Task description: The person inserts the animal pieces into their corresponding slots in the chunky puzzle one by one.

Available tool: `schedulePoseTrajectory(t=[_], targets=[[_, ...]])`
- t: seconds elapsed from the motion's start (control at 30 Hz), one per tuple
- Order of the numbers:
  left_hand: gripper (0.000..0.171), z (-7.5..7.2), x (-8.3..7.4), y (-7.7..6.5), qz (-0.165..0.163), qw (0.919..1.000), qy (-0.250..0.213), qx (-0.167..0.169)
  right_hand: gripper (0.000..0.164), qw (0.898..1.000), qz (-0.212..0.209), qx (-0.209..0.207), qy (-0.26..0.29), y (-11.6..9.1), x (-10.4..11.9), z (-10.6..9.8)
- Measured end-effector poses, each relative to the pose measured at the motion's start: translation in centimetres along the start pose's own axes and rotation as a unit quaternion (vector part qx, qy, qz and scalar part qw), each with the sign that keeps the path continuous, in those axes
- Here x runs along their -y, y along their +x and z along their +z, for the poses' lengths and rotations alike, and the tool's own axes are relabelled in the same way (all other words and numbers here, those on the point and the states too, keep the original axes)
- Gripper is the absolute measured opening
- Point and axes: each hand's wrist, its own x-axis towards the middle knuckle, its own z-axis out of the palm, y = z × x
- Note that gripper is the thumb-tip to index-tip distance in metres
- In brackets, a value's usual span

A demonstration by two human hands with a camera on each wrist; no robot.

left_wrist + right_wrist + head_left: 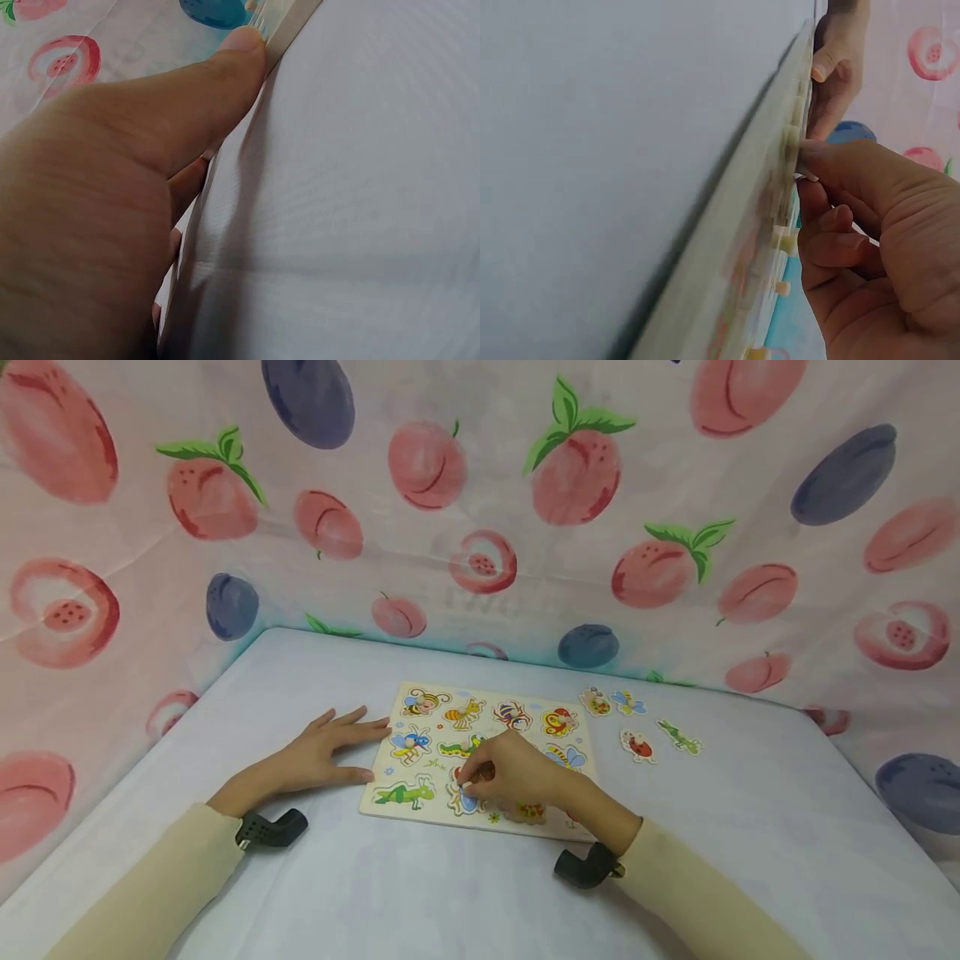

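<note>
A wooden insect puzzle board [435, 817] lies on the table, filled with bright insect pieces. In the head view my right hand [521, 768] is over its lower middle, pinching a blue-winged insect puzzle piece [468, 803] between thumb and fingertips. This piece lies at the bottom row, right of the green grasshopper piece [403, 794]. The hand hides part of the board's middle and right. My left hand [318, 752] is spread at the board's left edge, fingertips and thumb touching it. The left wrist view shows that thumb [240, 45] against the board's side.
Right of the board lie several loose pieces, among them a ladybird [638, 746], a green grasshopper [680, 737] and a blue-winged insect [628, 702]. A fruit-print cloth [525, 610] hangs behind the white table [390, 893]. Small knobs [782, 287] stick up from the board's pieces.
</note>
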Motion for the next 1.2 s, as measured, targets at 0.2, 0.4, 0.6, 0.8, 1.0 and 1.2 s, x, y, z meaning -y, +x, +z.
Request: schedulePoseTrajectory(t=[0.2,0.4,0.6,0.8,1.0,1.2], targets=[[0.069,0.0,0.0,0.0,-0.004,1.0,0.003,-0.002,0.006,1.0,0.003,-0.004,0.012,0.1,0.0,0.4],[0.069,0.1,0.2,-0.1,-0.011,0.9999,0.002,-0.003,0.013,1.0,0.006,-0.007,0.011,-0.2,-0.4,-0.1],[0.069,0.2,0.1,0.0,-0.011,0.9999,0.003,0.001,0.017,0.995,0.025,-0.087,-0.043,-2.6,-3.5,-2.9],[0.069,0.1,0.1,0.0,-0.01,0.9999,0.002,0.0,0.016,0.966,0.131,-0.208,-0.077,-5.1,-9.0,-6.2],[0.07,-0.1,0.2,0.0,0.0,1.0,0.0,0.0,0.023,0.931,0.233,-0.272,-0.067,-5.6,-13.1,-8.0],[0.07,-0.3,0.0,-0.1,0.005,1.0,0.001,0.002,0.023,0.927,0.255,-0.267,-0.065,-4.7,-14.5,-8.3]])
